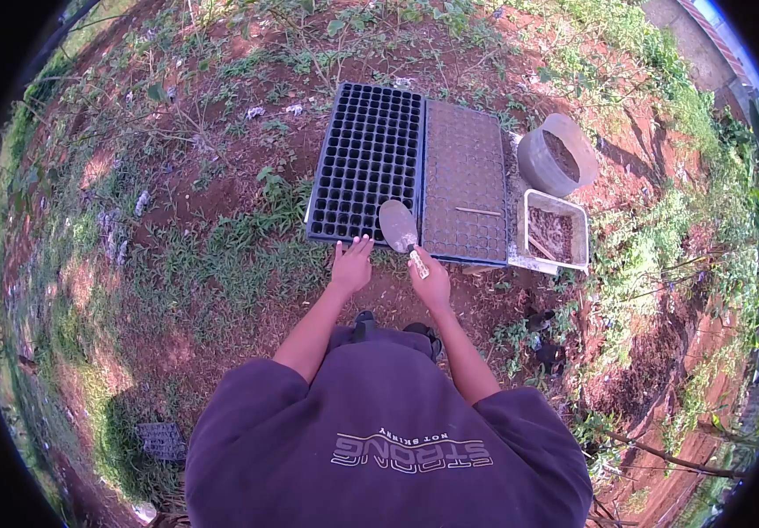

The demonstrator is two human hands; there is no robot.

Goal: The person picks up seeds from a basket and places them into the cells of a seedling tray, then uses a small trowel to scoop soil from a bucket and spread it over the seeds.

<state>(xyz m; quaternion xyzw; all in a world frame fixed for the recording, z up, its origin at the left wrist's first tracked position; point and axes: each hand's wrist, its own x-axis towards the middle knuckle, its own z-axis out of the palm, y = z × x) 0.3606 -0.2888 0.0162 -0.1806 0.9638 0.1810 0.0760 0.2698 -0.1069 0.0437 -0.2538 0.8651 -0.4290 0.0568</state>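
A black seedling tray (367, 158) with rows of dark square cells lies in front of me. Beside it on the right is a second seedling tray (465, 167), its cells filled with brown soil. My left hand (352, 266) rests on the near edge of the black tray, fingers spread. In my right hand (431, 282) is a trowel (398, 225), gripped by its handle. The trowel's broad blade points away from me, over the near right corner of the black tray. A thin stick (478, 211) lies across the soil-filled tray.
Right of the trays stand a translucent round bucket (542, 163) holding soil and a white rectangular basin (580, 238) with brown material and a stick inside. Weeds and reddish soil (247, 308) surround them. A grey block (161, 441) sits at the lower left.
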